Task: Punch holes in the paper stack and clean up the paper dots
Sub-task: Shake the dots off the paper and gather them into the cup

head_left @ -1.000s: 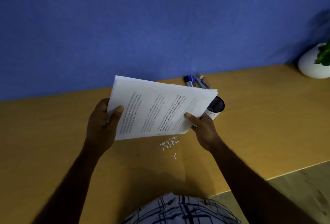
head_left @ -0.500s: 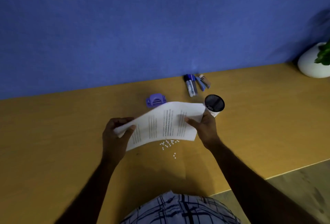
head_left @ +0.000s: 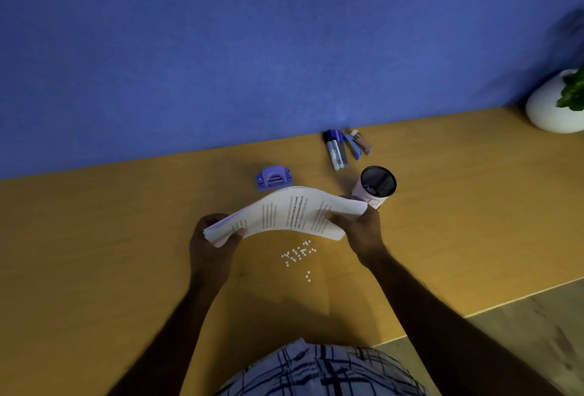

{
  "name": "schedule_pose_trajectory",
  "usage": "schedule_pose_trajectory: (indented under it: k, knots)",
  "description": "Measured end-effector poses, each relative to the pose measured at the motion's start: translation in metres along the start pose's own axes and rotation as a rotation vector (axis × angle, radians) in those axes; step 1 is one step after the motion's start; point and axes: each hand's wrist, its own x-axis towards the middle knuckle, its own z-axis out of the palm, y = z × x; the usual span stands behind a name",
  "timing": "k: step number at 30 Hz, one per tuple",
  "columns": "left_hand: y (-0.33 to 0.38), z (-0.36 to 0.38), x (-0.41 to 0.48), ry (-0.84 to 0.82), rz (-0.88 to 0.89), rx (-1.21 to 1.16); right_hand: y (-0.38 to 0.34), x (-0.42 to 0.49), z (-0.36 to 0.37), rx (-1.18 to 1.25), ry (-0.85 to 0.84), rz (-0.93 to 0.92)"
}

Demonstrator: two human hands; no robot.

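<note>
I hold a white printed paper stack (head_left: 284,214) above the wooden desk (head_left: 94,253), bowed upward in the middle. My left hand (head_left: 211,247) grips its left end and my right hand (head_left: 360,231) grips its right end. Several small white paper dots (head_left: 297,253) lie scattered on the desk just in front of the stack, with a few more dots (head_left: 308,276) closer to me. A purple hole punch (head_left: 273,177) sits on the desk behind the stack.
A black mesh pen cup (head_left: 377,184) stands right behind my right hand. Markers (head_left: 335,149) and a small stapler (head_left: 358,144) lie near the blue wall. A white plant pot (head_left: 553,105) stands at the far right. The desk edge runs at lower right.
The stack has come down from an upright, tilted hold to a low, nearly flat, bowed hold over the desk, uncovering the hole punch. Both hands moved lower and kept their grip.
</note>
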Motion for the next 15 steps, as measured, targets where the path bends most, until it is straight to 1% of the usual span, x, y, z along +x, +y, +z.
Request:
schedule_pose_trajectory:
  k: [3,7,11,13,15]
  knots:
    - [0.001,0.000,0.003,0.043,0.006,0.035,-0.003,0.003,0.000,-0.028,-0.008,-0.021]
    - [0.005,-0.006,0.012,0.051,0.039,0.046,-0.013,0.007,-0.001,0.020,-0.002,-0.030]
    - [-0.004,-0.018,0.021,0.116,-0.011,0.020,-0.019,0.009,-0.009,0.071,-0.039,-0.009]
    - [-0.011,-0.022,0.021,0.147,-0.098,0.015,-0.020,0.008,-0.011,0.139,-0.051,0.012]
    - [-0.017,-0.021,0.017,0.132,-0.251,-0.007,-0.020,0.006,-0.012,0.220,-0.037,0.061]
